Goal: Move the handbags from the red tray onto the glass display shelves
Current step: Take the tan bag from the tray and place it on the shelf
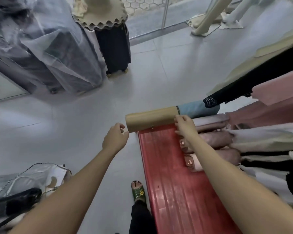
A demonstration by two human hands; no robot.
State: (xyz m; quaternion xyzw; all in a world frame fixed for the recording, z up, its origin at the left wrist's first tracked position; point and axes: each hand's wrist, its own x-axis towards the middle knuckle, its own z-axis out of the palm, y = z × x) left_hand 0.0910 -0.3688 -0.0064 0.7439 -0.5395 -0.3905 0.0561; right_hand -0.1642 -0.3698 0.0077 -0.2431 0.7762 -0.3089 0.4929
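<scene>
From the head view, a tan handbag [150,119] is lying crosswise over the far end of the red tray [176,191], its left end jutting past the tray's left rim above the grey tiled floor [74,119]. The right grip [184,127] is reaching along the tray and closing on the tan handbag's right end, with fingers on top and the thumb below its near edge. The left grip [115,139] is hovering at the bag's left end with its fingers loosely curled and its fingertips right at the bag's corner; I cannot tell whether they are pinching it or only meeting it. Just beyond the tan handbag, a blue handbag [198,108] is lying end to end with it. Pink handbags [215,141] are lying side by side along the tray's right side, partly hidden by the right forearm and by hanging garments [269,115] draping in from the right. A foot in a green sandal [139,191] is standing on the floor just beside the tray's left rim. Farther off, plastic-wrapped suitcases [49,56] are standing at the upper left, and a black suitcase [113,48] is carrying a stack of beige hats [100,12]. Mannequin legs [208,17] are showing at the top right.
</scene>
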